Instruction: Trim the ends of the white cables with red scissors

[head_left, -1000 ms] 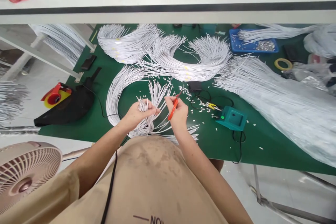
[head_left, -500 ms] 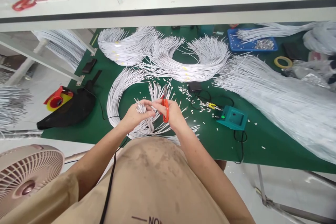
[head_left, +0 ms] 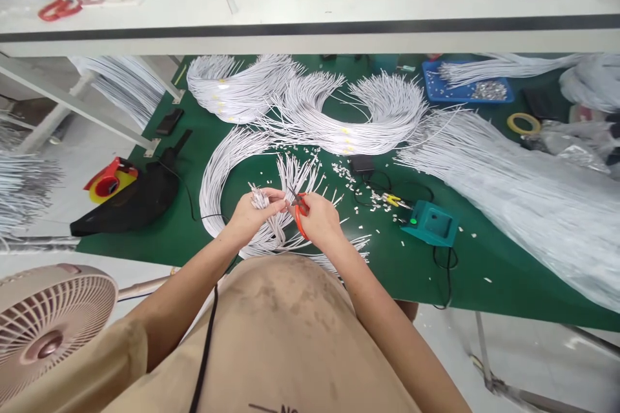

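My left hand (head_left: 250,218) is closed around a bunch of white wires (head_left: 260,199), whose ends stick up past the fingers. In my right hand (head_left: 320,221) are red-handled scissors (head_left: 301,219), their blades parted and pointing left toward my left fingertips. What lies between the blades is too small to make out. Below and behind both hands a loop of white wires (head_left: 213,184) curves over the green table (head_left: 387,274). Its loose ends fan out just beyond the scissors.
Larger wire bundles (head_left: 346,135) lie at the back. Small white scraps (head_left: 343,171) are scattered right of my hands, near a teal device (head_left: 434,224). A tape dispenser (head_left: 110,182) and black bag (head_left: 130,206) lie left. A white shelf (head_left: 203,10) crosses overhead; a fan (head_left: 51,329) stands lower left.
My right hand has turned the scissors from pointing up along the fingers to pointing left, blades now apart near my left fingertips. The left hand keeps its hold; the view has shifted slightly.
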`<state>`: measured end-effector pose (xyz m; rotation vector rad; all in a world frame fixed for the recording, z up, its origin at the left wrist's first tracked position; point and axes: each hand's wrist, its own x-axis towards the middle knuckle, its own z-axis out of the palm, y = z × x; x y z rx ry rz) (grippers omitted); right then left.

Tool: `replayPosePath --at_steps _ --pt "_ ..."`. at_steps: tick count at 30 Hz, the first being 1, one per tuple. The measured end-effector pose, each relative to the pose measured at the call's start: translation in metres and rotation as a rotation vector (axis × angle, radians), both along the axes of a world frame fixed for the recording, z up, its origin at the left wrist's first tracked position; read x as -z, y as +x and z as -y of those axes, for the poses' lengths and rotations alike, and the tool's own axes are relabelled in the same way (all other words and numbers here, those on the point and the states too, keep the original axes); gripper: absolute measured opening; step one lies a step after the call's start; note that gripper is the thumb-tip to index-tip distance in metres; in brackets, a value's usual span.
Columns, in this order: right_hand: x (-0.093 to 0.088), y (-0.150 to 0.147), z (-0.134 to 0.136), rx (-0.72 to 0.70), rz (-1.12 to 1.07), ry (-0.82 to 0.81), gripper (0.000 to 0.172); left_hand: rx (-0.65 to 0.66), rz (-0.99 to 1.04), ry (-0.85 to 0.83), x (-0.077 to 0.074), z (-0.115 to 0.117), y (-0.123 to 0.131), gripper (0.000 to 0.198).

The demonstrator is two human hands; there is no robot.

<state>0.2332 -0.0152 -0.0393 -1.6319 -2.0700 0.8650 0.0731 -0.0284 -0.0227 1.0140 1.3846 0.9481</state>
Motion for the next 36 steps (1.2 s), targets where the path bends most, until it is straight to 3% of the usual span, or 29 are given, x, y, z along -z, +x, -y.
replayPosePath --at_steps 10,23,36 --pt "-0.016 0.0 0.002 -0.095 0.257 0.058 0.026 0.02 -0.081 0.043 -0.004 0.0 0.002 0.025" --pt "-0.01 0.003 0.005 -0.097 0.28 0.061 0.026 0.006 -0.163 0.077 0.001 0.0 0.002 0.024" --pt "-0.003 0.009 0.006 -0.033 0.19 0.048 0.02 0.113 -0.161 0.059 -0.007 0.0 0.002 0.02"
